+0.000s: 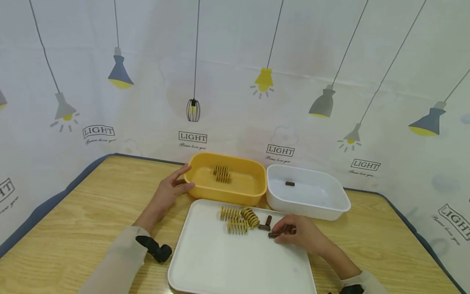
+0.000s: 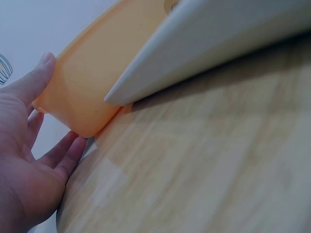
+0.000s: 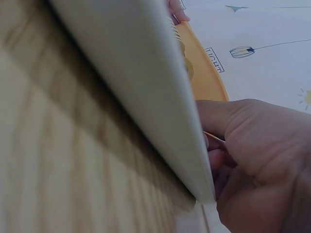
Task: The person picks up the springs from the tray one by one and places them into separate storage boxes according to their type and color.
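My left hand (image 1: 169, 193) rests against the left end of the yellow bin (image 1: 225, 199), fingers extended and spread along its outside. Two gold springs (image 1: 222, 174) lie in that bin. Over the white tray (image 1: 240, 261), my right hand (image 1: 299, 233) pinches a small dark spring (image 1: 273, 235) between thumb and fingertips. Two other dark springs (image 1: 264, 227) lie just left of it. Farther left on the tray is a group of three gold springs (image 1: 238, 226). In the right wrist view the tray's edge hides the right fingertips.
Touching the yellow bin's right side is a white bin (image 1: 308, 210) with one dark spring (image 1: 290, 183) inside. Both bins stand behind the tray on a wooden table (image 1: 92, 212). A lamp-printed cloth (image 1: 227, 61) hangs behind the table.
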A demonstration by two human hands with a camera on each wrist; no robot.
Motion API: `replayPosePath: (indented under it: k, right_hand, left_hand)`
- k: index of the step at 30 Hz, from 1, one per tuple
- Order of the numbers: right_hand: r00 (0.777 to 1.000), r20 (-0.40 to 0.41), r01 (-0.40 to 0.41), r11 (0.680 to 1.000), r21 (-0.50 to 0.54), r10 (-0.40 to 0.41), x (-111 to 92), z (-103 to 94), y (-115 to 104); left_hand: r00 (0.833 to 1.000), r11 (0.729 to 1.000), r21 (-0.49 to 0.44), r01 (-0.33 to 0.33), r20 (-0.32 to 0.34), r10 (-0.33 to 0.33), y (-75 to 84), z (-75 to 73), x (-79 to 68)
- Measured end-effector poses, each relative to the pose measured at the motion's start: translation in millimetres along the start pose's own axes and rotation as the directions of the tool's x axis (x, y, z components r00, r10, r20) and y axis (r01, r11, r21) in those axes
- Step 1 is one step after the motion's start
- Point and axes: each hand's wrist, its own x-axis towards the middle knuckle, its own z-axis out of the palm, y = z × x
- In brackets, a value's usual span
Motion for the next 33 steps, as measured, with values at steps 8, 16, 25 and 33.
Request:
replayPosePath:
  k: [8, 16, 25, 33]
  right_hand:
    - [1.000, 0.011, 0.019, 1.000, 0.025, -0.020, -0.2, 0.8, -0.4]
    - [1.000, 0.011, 0.028, 0.999, 0.024, -0.028, -1.4, 0.4, -1.0]
    - [1.000, 0.012, 0.005, 1.000, 0.012, -0.005, -1.8, -4.5, -1.1]
    - [1.000, -0.005, 0.031, 0.998, 0.050, -0.030, 0.6, -17.5, -5.9]
  left_hand:
    - [1.000, 1.000, 0.000, -0.013, 0.002, 0.013, -3.4, -1.0, 1.8]
    - [1.000, 0.999, -0.047, -0.010, 0.020, 0.011, -6.1, -2.7, 4.2]
    - [1.000, 1.000, -0.014, -0.009, 0.013, 0.009, -5.8, -0.5, 3.5]
    - [1.000, 1.000, -0.020, -0.023, 0.005, 0.024, -5.1, -0.7, 1.6]
